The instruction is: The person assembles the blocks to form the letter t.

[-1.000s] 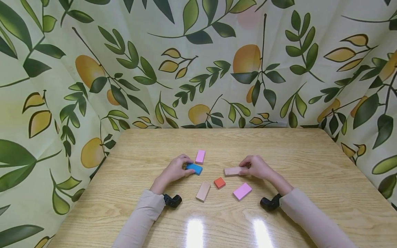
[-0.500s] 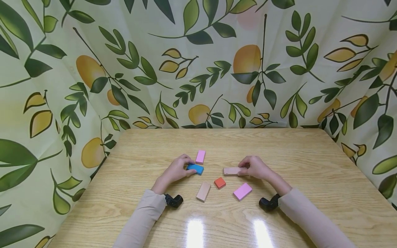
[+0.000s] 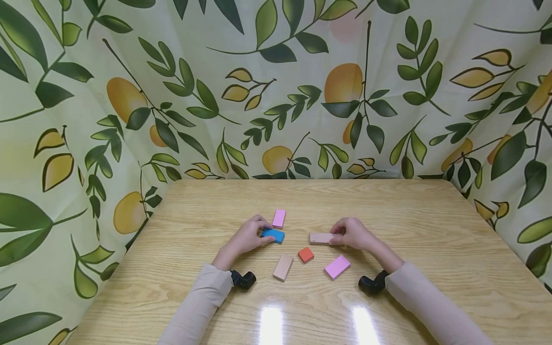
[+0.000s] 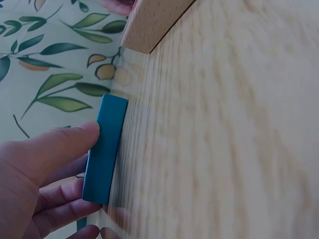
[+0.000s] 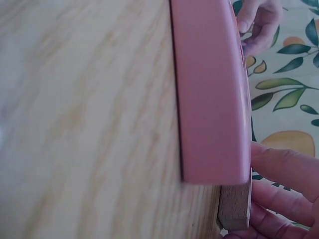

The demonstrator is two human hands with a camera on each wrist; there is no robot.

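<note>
My left hand (image 3: 245,236) pinches a flat blue block (image 3: 277,235), which lies on the table. The left wrist view shows my thumb on one face of the blue block (image 4: 104,149) and fingers behind it. Opposite, my right hand (image 3: 354,234) grips the right end of a plain wooden block (image 3: 319,238); its fingers hide that end. In the right wrist view, a pink block (image 5: 214,99) in front covers much of the wooden block (image 5: 235,204). A gap on the table separates the two held blocks.
One pink block (image 3: 279,218) lies just behind the blue one. Nearer me are a small orange-red block (image 3: 305,255), another plain wooden block (image 3: 282,267) and a second pink block (image 3: 337,267). A leaf-patterned cloth (image 3: 276,96) hangs behind the wooden table (image 3: 388,201).
My left hand has slid slightly to the right with the blue block. The right hand has slid slightly to the left with the wooden block, narrowing the gap. The other blocks have stayed put.
</note>
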